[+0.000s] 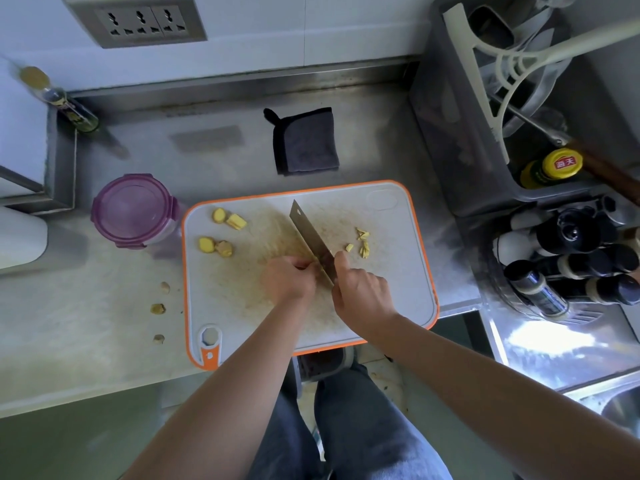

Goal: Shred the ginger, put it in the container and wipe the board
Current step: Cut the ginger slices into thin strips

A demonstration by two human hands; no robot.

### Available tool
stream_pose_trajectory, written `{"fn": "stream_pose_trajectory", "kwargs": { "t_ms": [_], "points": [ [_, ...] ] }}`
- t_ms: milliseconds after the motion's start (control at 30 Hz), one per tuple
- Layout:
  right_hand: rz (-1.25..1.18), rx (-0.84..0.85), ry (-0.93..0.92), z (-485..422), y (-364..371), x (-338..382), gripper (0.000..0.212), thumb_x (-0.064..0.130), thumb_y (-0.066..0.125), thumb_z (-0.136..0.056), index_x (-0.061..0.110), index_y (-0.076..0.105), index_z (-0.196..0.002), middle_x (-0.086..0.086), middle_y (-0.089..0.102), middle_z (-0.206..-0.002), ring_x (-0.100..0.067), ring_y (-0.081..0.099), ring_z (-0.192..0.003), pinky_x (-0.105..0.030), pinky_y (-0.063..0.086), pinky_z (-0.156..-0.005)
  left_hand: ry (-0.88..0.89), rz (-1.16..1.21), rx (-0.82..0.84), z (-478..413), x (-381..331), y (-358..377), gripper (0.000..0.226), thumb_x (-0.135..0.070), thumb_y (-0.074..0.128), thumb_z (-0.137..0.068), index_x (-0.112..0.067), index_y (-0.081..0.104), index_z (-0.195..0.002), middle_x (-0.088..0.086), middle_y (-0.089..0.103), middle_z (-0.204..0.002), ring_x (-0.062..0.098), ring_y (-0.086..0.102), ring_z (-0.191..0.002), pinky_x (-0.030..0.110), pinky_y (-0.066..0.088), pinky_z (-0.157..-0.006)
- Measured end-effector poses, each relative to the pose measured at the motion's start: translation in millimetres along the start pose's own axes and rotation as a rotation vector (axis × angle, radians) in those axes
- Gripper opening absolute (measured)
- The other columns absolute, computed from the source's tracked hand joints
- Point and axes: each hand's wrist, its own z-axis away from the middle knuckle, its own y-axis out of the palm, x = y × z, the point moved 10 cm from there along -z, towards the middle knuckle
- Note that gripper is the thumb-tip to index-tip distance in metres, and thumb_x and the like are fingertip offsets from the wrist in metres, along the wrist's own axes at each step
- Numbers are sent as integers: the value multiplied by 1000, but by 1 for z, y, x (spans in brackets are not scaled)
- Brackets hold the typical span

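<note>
Two hands: both mine, over the board point(398, 278), one on each side of the knife point(310, 237).
Right hand point(362, 292): wrapped tight round the knife's handle, which my fist hides; my thumb lies up against the near end of the blade.
Left hand point(289, 278): fingers curled, knuckles close to the blade's left face; what lies under them is hidden, so I cannot tell whether I hold anything.
Knife: edge down on the board, the blade running from my hands toward the far side and slanting left.
Slices point(224, 248): four pieces of ginger in two pairs on the board's far-left part, well apart from the blade.
Shreds point(363, 242): a few cut strips on the board, right of the blade.
Bits point(158, 309): three scraps on the counter point(86, 323), left of the board.
Container point(133, 209): purple lid on, just beside the board's far-left corner.
Cloth point(306, 142): dark, folded, on the counter beyond the board.
</note>
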Motion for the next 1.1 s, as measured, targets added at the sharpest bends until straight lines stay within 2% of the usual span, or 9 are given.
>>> {"fn": "stream_pose_trajectory", "kwargs": {
  "t_ms": [133, 233, 333, 500, 667, 800, 900, 1000, 1100],
  "points": [
    [-91, -4, 43, -1, 2, -6, 43, 16, 42, -96, 10, 28, -136, -1, 51, -76, -25, 54, -67, -32, 38, -59, 34, -33, 0, 2, -4, 0, 4, -17, 75, -80, -16, 76, -77, 7, 73, -71, 27, 71, -70, 43, 60, -72],
    [-195, -8, 90, -1, 2, -17, 45, 22, 38, -98, 11, 25, -139, -6, 58, -82, -31, 60, -77, -35, 41, -63, 34, -39, -5, 0, -2, 0, 20, -18, 74, -79, -23, 69, -60, 7, 72, -67, 28, 71, -67, 44, 60, -70],
    [-244, -25, 117, 4, 3, -22, 42, 24, 36, -99, 11, 27, -138, -7, 58, -83, -28, 55, -73, -33, 38, -61, 18, -11, -17, -1, 1, -1, 24, -19, 76, -77, -27, 65, -57, 7, 73, -69, 28, 71, -69, 44, 60, -71],
    [-47, -24, 13, -1, -2, -4, 41, 14, 41, -97, 10, 28, -135, -6, 62, -84, -29, 60, -73, -32, 36, -60, 39, -62, 18, -4, 1, 3, 10, -20, 74, -74, -18, 74, -65, 10, 72, -67, 33, 71, -68, 46, 60, -69],
    [-6, -31, 20, -3, -4, 2, 43, 8, 43, -94, 9, 27, -134, -1, 49, -75, -24, 46, -64, -33, 34, -59, 44, -84, 32, -4, -3, 2, 28, -18, 74, -78, -28, 65, -54, 9, 71, -66, 35, 70, -69, 48, 59, -70],
    [-39, -48, 37, -6, -1, 1, 42, 9, 43, -94, 9, 28, -133, -3, 54, -78, -26, 53, -67, -32, 34, -59, 71, -119, 43, -2, -10, 2, 22, -18, 72, -80, -21, 68, -58, 8, 71, -65, 31, 70, -67, 44, 59, -70],
    [-129, -61, 78, -15, -1, -4, 31, 12, 44, -94, 10, 33, -123, -6, 57, -81, -32, 61, -76, -33, 35, -60, 103, -157, 33, 4, -17, 1, 19, -19, 68, -82, -12, 72, -64, 9, 69, -63, 30, 69, -67, 37, 56, -66],
    [-229, -72, 89, -18, 0, -13, 24, 19, 42, -96, 12, 36, -118, -7, 61, -87, -31, 59, -78, -35, 42, -62, 116, -166, 29, 5, -19, 0, 24, -19, 68, -82, -5, 70, -62, 16, 68, -63, 34, 68, -66, 41, 55, -64],
    [-301, -90, 85, -15, 0, -20, 21, 21, 41, -96, 16, 36, -116, -6, 65, -92, -30, 62, -78, -39, 50, -67, 117, -159, 16, 4, -17, -1, 28, -19, 69, -81, -7, 67, -56, 16, 68, -61, 35, 68, -63, 47, 57, -63]
  ]
}}
